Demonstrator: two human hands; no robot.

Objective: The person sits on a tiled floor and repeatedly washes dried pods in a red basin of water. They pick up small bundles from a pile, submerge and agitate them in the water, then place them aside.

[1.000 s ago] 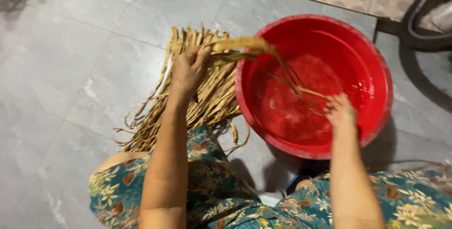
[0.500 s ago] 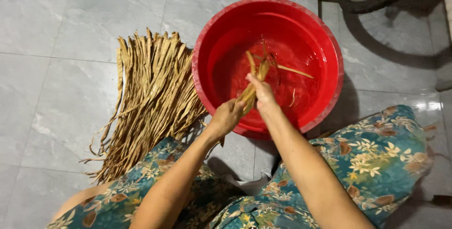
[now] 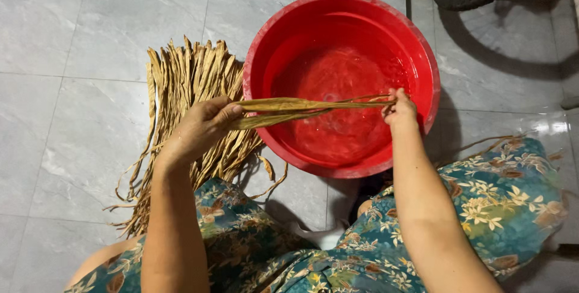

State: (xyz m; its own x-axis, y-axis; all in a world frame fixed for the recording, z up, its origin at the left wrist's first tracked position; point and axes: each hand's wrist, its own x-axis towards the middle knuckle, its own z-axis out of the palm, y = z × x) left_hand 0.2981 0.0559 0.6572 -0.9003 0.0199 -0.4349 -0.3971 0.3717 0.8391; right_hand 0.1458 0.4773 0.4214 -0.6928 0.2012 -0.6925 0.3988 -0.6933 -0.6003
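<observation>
Dried tan leaf strips [image 3: 301, 110] were stretched taut over the red basin [image 3: 422, 58], the left hand [image 3: 202, 127] pinching them at nine o'clock, the right hand [image 3: 399, 107] gripping at three; overpulling could probably snap them.

Red basin [image 3: 416, 46], tan dried strips [image 3: 301, 107], grey marbled floor tiles [image 3: 78, 28], teal floral dress [image 3: 494, 196]

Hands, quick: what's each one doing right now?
Left hand: closed on one end of the dried leaf strips.
Right hand: pinching their other end.
</observation>
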